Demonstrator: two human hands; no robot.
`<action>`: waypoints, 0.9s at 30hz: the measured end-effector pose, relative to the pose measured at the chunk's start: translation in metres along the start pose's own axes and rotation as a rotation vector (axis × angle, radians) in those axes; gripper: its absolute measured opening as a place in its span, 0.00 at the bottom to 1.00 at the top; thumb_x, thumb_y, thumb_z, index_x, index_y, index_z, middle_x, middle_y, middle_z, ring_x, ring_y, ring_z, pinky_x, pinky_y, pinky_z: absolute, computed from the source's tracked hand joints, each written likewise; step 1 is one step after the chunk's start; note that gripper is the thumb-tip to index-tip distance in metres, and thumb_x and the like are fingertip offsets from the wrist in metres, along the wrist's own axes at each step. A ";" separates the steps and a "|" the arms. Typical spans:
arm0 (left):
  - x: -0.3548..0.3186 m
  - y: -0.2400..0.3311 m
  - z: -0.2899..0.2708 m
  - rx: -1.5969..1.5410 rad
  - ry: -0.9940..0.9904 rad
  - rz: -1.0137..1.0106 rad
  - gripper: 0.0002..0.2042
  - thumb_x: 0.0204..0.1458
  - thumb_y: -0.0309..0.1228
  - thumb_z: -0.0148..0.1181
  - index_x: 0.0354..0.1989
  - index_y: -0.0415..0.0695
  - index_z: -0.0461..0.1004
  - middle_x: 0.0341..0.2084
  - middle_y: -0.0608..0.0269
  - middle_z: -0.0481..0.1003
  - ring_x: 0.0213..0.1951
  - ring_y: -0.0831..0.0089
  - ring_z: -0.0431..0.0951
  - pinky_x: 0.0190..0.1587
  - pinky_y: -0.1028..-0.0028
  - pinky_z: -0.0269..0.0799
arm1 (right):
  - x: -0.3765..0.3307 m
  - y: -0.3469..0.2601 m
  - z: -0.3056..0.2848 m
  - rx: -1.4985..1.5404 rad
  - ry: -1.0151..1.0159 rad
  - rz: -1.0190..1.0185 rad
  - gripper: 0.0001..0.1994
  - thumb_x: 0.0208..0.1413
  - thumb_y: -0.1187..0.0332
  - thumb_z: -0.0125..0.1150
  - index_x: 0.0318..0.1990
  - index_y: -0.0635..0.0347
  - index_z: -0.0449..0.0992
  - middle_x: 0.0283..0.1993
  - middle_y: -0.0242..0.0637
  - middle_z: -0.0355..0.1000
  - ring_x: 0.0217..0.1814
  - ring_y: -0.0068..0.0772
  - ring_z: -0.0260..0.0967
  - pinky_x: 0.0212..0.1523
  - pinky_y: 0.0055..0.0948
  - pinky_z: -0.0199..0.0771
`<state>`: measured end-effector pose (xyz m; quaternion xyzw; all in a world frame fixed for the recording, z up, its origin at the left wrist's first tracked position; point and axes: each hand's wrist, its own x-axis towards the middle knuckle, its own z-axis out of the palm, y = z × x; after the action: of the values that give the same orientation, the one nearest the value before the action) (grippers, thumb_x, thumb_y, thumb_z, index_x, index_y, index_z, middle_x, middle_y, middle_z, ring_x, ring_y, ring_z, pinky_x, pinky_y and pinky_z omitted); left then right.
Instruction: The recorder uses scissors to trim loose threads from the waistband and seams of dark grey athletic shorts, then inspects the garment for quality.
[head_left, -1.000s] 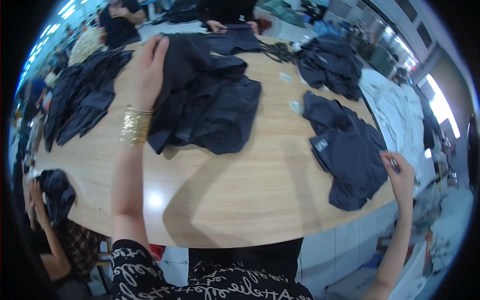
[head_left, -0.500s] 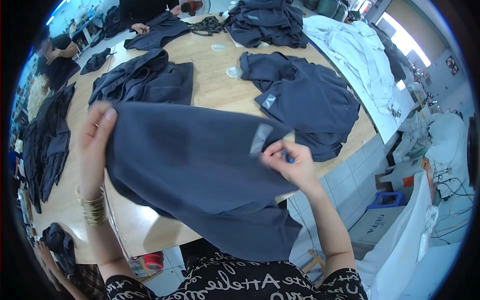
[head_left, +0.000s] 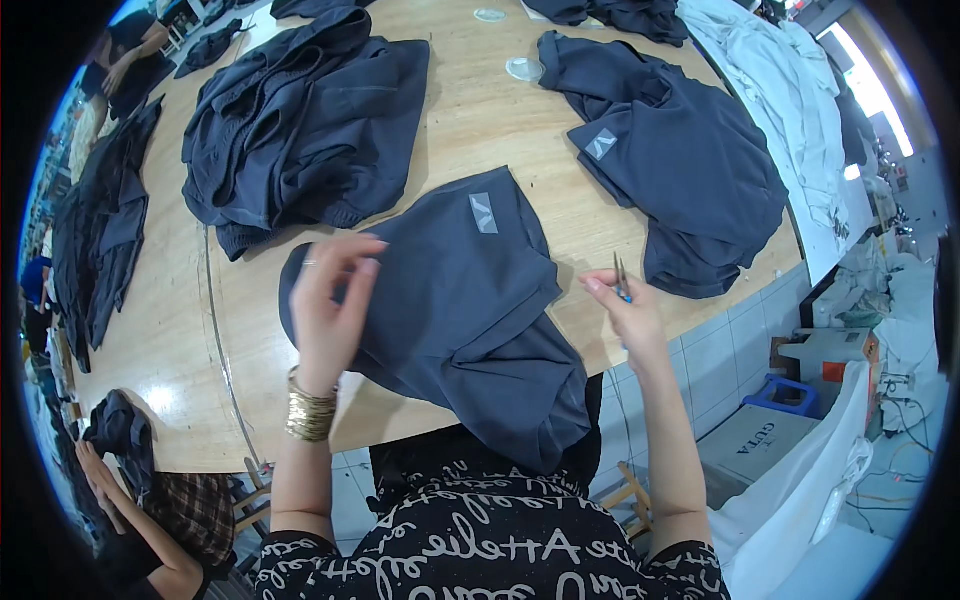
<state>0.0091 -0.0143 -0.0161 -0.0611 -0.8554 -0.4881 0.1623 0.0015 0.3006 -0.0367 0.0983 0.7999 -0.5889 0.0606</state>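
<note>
A dark grey garment [head_left: 420, 270] lies on the near part of the table, a silvery patch [head_left: 484, 213] on its upper right and its lower end hanging over the edge against me. Above its left side hovers my left hand [head_left: 332, 300], a little blurred, fingers bent but apart from the thumb, with nothing in it. To the garment's right, clear of the cloth, my right hand [head_left: 632, 318] is closed around small blue-handled thread snips [head_left: 622, 280], their metal points upward. Gold bangles circle my left wrist.
A heap of dark garments [head_left: 300, 120] sits at the far left, and another pile with a patch [head_left: 690, 170] at the right. Pale cloth [head_left: 770, 110] covers a surface beyond it. A co-worker's hands [head_left: 95, 475] show at lower left. A blue stool [head_left: 785, 395] stands on the floor.
The garment, held up between both hands before, now rests on the table. My left hand has let go and moved right; the right hand has come away from the patch, still holding the snips.
</note>
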 end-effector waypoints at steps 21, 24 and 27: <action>-0.009 0.011 0.027 -0.631 -0.162 -0.234 0.07 0.58 0.25 0.48 0.41 0.35 0.66 0.34 0.61 0.69 0.33 0.76 0.76 0.39 0.77 0.75 | -0.030 -0.051 0.061 -0.110 -0.088 -0.589 0.10 0.40 0.81 0.64 0.33 0.61 0.78 0.27 0.31 0.68 0.27 0.19 0.66 0.27 0.19 0.65; -0.031 0.003 0.019 -0.859 -0.203 -0.676 0.10 0.59 0.27 0.45 0.47 0.37 0.63 0.37 0.61 0.66 0.35 0.75 0.75 0.40 0.75 0.75 | -0.036 -0.034 0.076 -0.136 -0.111 -0.795 0.17 0.30 0.84 0.63 0.33 0.59 0.78 0.27 0.30 0.65 0.22 0.22 0.65 0.19 0.20 0.64; -0.041 0.009 0.012 -0.784 -0.250 -0.610 0.13 0.59 0.29 0.47 0.50 0.38 0.59 0.39 0.60 0.64 0.36 0.76 0.74 0.39 0.76 0.74 | -0.042 -0.029 0.083 -0.301 -0.150 -0.848 0.20 0.25 0.82 0.63 0.34 0.57 0.79 0.27 0.31 0.62 0.21 0.22 0.63 0.20 0.20 0.63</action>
<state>0.0472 0.0029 -0.0286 0.0773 -0.5997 -0.7864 -0.1261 0.0341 0.2093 -0.0259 -0.2910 0.8395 -0.4444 -0.1145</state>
